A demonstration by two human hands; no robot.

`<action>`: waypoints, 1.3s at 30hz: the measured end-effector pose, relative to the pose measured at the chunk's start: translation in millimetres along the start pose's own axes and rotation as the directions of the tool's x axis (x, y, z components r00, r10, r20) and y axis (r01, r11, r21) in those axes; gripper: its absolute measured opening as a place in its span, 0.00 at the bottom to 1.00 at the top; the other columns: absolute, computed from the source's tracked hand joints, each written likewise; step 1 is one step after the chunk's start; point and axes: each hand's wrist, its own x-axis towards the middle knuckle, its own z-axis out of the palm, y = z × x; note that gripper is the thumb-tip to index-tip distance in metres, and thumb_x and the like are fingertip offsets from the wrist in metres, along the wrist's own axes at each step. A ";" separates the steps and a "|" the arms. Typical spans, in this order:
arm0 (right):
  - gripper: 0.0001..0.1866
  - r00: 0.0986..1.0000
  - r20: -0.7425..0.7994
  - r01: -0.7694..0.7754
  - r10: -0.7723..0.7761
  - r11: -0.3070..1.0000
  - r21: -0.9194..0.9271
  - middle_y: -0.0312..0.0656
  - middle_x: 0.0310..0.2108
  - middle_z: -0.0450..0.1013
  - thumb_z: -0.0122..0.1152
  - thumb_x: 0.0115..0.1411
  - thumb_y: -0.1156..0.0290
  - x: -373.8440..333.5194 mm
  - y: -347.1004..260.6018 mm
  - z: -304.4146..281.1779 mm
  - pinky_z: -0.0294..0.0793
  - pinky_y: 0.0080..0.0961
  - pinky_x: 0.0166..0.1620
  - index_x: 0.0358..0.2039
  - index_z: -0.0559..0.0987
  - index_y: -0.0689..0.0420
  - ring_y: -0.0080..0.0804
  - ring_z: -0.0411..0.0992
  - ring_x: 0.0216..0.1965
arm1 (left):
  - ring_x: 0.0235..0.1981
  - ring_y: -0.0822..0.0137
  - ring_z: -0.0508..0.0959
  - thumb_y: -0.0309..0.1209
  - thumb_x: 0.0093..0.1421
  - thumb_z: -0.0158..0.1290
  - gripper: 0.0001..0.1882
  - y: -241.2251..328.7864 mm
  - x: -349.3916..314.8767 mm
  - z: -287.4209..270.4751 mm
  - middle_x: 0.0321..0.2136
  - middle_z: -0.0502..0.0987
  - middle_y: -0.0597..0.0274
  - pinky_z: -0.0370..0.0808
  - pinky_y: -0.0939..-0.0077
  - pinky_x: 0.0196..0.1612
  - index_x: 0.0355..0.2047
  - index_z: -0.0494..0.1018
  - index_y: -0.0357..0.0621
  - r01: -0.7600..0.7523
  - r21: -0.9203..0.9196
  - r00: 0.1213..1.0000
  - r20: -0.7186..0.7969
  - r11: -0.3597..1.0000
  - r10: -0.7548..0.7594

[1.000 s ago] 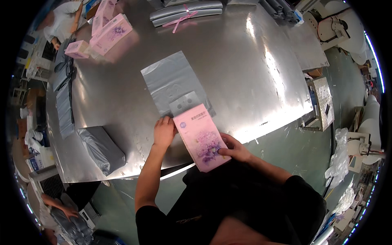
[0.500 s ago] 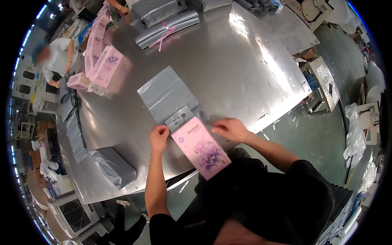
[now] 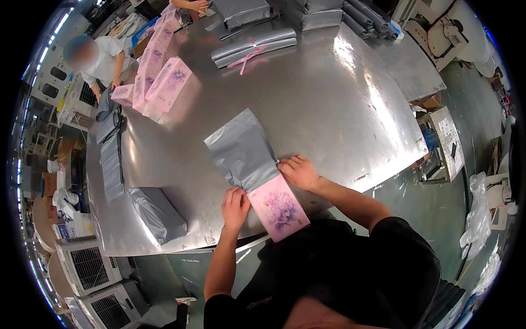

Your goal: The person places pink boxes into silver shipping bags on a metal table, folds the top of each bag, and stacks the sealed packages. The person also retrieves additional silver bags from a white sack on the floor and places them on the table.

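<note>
A pink package printed with purple flowers (image 3: 279,207) lies at the table's near edge, its lower end against my black shirt. The mouth of a grey plastic bag (image 3: 241,145) covers its upper part; the rest of the bag lies flat and crumpled beyond it. My left hand (image 3: 235,208) is closed on the bag's edge at the package's left side. With bent fingers, my right hand (image 3: 299,172) pinches the bag's opposite edge at the right. Both fingertips are partly hidden.
More pink packages (image 3: 170,83) stand in a row at the far left, near another person in white (image 3: 107,63). A filled grey bag (image 3: 158,215) lies at the left edge of the metal table (image 3: 339,131). Rolled grey bags (image 3: 255,48) tied with pink ribbon lie farther off.
The bag mouth now covers the package's upper part, where a grey dotted end strip showed before. My right hand has come from the air onto the bag's edge. The view has shifted.
</note>
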 end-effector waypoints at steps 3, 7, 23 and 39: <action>0.10 0.991 0.126 -0.052 0.050 0.999 0.015 0.39 0.35 0.75 0.64 0.54 0.71 4.2 10.5 10.4 0.73 0.37 0.43 0.37 0.75 0.52 0.40 0.74 0.38 | 0.38 0.44 0.79 0.26 0.54 0.62 0.11 -1.0 4.3 18.3 0.37 0.79 0.51 0.77 0.55 0.41 0.36 0.72 0.42 0.396 -0.013 0.918 0.037 0.918 -0.396; 0.11 0.939 0.261 -0.267 0.225 0.954 0.136 0.46 0.35 0.75 0.63 0.55 0.73 4.4 17.5 25.1 0.74 0.43 0.43 0.38 0.73 0.54 0.49 0.74 0.40 | 0.37 0.40 0.80 0.32 0.58 0.61 0.13 -32.0 10.2 43.5 0.34 0.81 0.43 0.76 0.51 0.41 0.37 0.73 0.38 0.588 -0.067 0.794 0.240 0.806 -0.559; 0.11 0.585 0.734 -0.715 0.346 0.648 0.264 0.45 0.37 0.79 0.64 0.64 0.64 -54.5 -33.9 -64.7 0.79 0.38 0.42 0.42 0.78 0.56 0.41 0.80 0.38 | 0.17 0.75 0.71 0.22 0.62 0.58 0.08 2.5 -78.3 46.5 0.21 0.73 0.64 0.67 0.77 0.20 0.39 0.70 0.37 0.753 -0.649 0.488 0.439 0.109 -0.754; 0.09 0.918 0.396 -0.135 -0.034 0.910 0.392 0.39 0.36 0.80 0.61 0.64 0.61 9.1 -107.9 41.9 0.79 0.42 0.37 0.38 0.82 0.51 0.45 0.79 0.36 | 0.22 0.74 0.75 0.23 0.67 0.56 0.09 16.1 -89.4 40.7 0.27 0.79 0.61 0.67 0.81 0.21 0.46 0.77 0.36 0.651 -0.757 0.465 0.461 -0.062 -0.756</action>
